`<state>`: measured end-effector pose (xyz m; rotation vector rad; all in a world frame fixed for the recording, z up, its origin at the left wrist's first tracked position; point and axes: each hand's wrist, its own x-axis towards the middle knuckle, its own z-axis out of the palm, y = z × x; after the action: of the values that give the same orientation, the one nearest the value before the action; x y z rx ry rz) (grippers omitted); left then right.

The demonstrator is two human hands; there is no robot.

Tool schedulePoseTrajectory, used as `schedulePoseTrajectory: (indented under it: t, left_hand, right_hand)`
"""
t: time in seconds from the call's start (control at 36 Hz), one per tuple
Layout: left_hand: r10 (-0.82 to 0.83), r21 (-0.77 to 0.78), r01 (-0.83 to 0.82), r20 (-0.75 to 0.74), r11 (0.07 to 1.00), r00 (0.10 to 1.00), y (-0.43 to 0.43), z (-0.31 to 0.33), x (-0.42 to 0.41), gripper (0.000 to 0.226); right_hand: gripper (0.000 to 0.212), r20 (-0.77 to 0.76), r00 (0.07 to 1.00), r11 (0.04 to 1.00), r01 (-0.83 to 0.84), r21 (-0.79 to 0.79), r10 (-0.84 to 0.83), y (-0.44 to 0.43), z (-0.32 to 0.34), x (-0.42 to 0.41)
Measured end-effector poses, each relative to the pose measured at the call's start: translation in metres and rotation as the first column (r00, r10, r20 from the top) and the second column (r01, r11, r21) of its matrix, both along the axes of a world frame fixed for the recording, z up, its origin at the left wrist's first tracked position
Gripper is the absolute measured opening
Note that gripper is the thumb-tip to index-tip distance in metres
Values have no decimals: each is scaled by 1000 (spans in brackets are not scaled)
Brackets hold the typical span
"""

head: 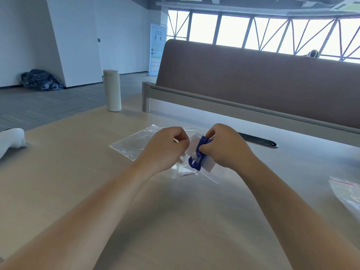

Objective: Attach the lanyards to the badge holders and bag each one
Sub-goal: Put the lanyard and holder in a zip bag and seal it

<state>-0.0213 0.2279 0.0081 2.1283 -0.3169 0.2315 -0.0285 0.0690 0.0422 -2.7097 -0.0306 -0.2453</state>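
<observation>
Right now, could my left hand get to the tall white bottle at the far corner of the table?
Probably, with a stretch: only a flat spare bag lies between the left hand and the bottle. But its fingers pinch the open bag, so it must let go first.

Dark blue lanyard [200, 148], white badge holder [210, 166], clear bag [190, 172] with thin red line, second clear bag [346, 191] also red-lined, pale beige wood-tone table [78, 182], off-white cylinder [112, 90], brown divider panel [253, 84], grey frame [194, 96], black oval cable slot [259, 142], dark blue-grey heap [41, 79], grey floor [48, 106]
</observation>
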Motion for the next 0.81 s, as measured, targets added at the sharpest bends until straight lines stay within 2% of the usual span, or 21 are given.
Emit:
schedulePoseTrajectory:
  t: [0.14, 0.28, 0.5, 0.61, 0.69, 0.81]
  left_hand:
    - [-33, 102, 28, 43, 994, 999, -5, -3, 1, 13]
    - [-59, 81, 54, 64, 995, 996, -4, -6, 3, 10]
    - [-63, 13, 63, -17, 998, 998, -7, -5, 2, 10]
    - [-40, -43, 38, -37, 998, 999, -4, -6, 4, 10]
    - [-26, -76, 22, -40, 997, 999, -1, -6, 5, 14]
    - [1, -107, -5, -34, 994, 999, 2, -5, 8, 14]
  right_hand:
    - [17, 9, 1000, 997, 29, 66, -29, -3, -3, 6]
    - [22, 35, 999, 997, 34, 72, -36, -2, -8, 6]
    - [19, 60, 998, 995, 17, 97, -23, -1, -8, 3]
    - [25, 19, 999, 973, -49, 226, 46, -1, -1, -2]
    - [25, -67, 986, 949, -124, 291, 150, -3, 5, -8]
    - [22, -179, 946, 949, -229, 216, 269, -5, 11, -15]
